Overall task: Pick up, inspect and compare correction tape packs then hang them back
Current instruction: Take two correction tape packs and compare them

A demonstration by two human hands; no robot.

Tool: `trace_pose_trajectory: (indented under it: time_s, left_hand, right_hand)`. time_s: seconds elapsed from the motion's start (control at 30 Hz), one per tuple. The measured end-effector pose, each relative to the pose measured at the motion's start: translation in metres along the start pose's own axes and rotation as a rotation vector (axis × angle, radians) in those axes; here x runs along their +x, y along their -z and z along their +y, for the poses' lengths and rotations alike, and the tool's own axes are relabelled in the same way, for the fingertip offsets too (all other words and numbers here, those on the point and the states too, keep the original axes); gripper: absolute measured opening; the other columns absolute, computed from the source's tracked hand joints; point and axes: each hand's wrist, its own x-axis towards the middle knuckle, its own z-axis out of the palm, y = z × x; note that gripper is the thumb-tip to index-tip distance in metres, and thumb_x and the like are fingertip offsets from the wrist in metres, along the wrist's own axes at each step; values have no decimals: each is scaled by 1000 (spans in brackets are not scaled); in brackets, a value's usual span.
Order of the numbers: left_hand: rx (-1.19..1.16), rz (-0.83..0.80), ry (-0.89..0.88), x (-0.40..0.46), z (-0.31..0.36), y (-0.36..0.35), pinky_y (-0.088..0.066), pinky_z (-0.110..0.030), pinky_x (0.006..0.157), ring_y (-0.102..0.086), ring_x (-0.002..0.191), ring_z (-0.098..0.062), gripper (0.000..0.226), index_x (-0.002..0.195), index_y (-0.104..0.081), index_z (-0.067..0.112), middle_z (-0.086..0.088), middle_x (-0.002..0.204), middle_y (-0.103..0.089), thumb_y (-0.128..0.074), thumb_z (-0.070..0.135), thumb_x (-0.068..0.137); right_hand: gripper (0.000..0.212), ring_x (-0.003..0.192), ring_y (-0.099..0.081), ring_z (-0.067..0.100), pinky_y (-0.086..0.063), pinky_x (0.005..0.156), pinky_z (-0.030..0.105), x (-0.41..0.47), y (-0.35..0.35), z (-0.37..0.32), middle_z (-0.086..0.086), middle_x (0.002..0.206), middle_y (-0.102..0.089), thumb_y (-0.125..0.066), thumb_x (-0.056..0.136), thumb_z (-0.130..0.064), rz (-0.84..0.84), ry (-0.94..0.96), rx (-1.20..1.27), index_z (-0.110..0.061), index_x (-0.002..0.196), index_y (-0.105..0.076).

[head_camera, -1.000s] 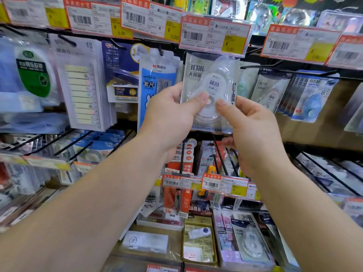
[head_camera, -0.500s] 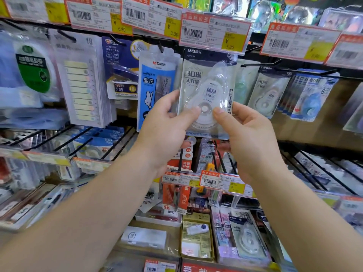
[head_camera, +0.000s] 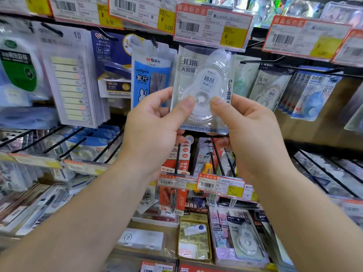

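A clear correction tape pack (head_camera: 204, 79) with a white dispenser inside is held upright in front of the shelf, just under a price label. My left hand (head_camera: 155, 126) pinches its lower left side, thumb on the front. My right hand (head_camera: 249, 130) pinches its lower right side, thumb beside the dispenser's hub. More correction tape packs (head_camera: 269, 89) of the same kind hang on a hook (head_camera: 263, 60) to the right. Another such pack (head_camera: 245, 238) lies in the lower tray.
A blue ruler-set pack (head_camera: 150, 75) hangs just left of the held pack. Sticky-tab packs (head_camera: 70, 79) and staples hang further left. Price labels (head_camera: 212, 26) line the rail above. Black hooks (head_camera: 322, 169) with goods stick out at lower left and right.
Both hands lowered the pack slightly and tilted it more upright; its top now sits below the price label. The grip has not changed.
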Motion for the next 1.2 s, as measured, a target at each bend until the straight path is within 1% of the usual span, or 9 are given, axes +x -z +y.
trace_pose_trajectory:
  time_s: [0.07,0.17,0.43,0.57,0.73,0.97,1.07,1.13,1.2]
  left_hand:
    - [-23,3,18,-1,2,1,-51,-22,56,-68,72,-12,33,120,-69,26,0,93,-78,-71,30,86]
    - [-59,12,47,0,9,3,-51,-24,55,-61,61,-7,30,114,-73,25,-4,93,-76,-72,33,85]
    - [-71,11,81,-7,28,2,-51,-19,48,-62,50,-4,14,96,-76,26,4,77,-77,-73,30,83]
    - [-49,20,88,-13,29,3,-52,-19,52,-60,53,-4,24,104,-77,25,0,87,-78,-74,33,81]
    - [-21,21,97,-15,27,4,-52,-19,53,-59,55,-4,25,106,-76,28,0,89,-78,-74,36,82]
    - [4,20,143,-2,20,-2,-53,-22,56,-60,55,-4,28,111,-75,26,6,88,-76,-73,37,85]
    - [143,67,123,-5,8,-1,-58,-25,68,-69,77,-2,42,126,-67,27,9,99,-76,-72,38,85]
    - [286,123,108,-8,-3,3,-52,-26,84,-64,97,-2,60,138,-54,26,11,117,-67,-73,43,83]
    - [385,161,107,-11,-11,8,-43,-23,87,-56,105,-3,68,143,-47,26,9,129,-57,-73,45,83]
  right_hand:
    - [11,68,-61,8,-44,46,18,0,-1,-2,-2,89,-78,-66,93,-27,-5,9,7,-24,88,-75]
    - [25,63,-63,8,-48,44,20,3,-2,-9,-12,70,-75,-68,92,-25,1,13,54,-27,67,-72]
    - [28,54,-69,6,-56,47,23,-5,-2,-21,-17,60,-72,-67,92,-21,-41,-29,164,-20,64,-69]
    - [20,57,-70,6,-55,47,22,-11,0,-21,-11,65,-75,-65,93,-22,-70,-64,198,-17,74,-71]
    - [23,55,-69,4,-59,51,25,-13,-1,-21,-23,57,-69,-66,93,-22,-61,-50,169,-20,71,-68]
    - [16,67,-70,17,-60,53,27,2,-2,-16,-11,66,-74,-68,92,-23,-11,-94,98,-20,76,-70]
    - [16,78,-71,13,-64,71,33,-2,0,-6,-19,68,-74,-68,92,-28,-5,-121,-10,-31,77,-68]
    - [6,92,-68,7,-59,84,32,-7,4,6,-18,90,-74,-68,90,-35,34,-137,-98,-35,97,-70]
    - [42,106,-63,9,-50,86,26,-13,11,19,-10,118,-67,-68,89,-40,84,-176,-163,-28,130,-61]
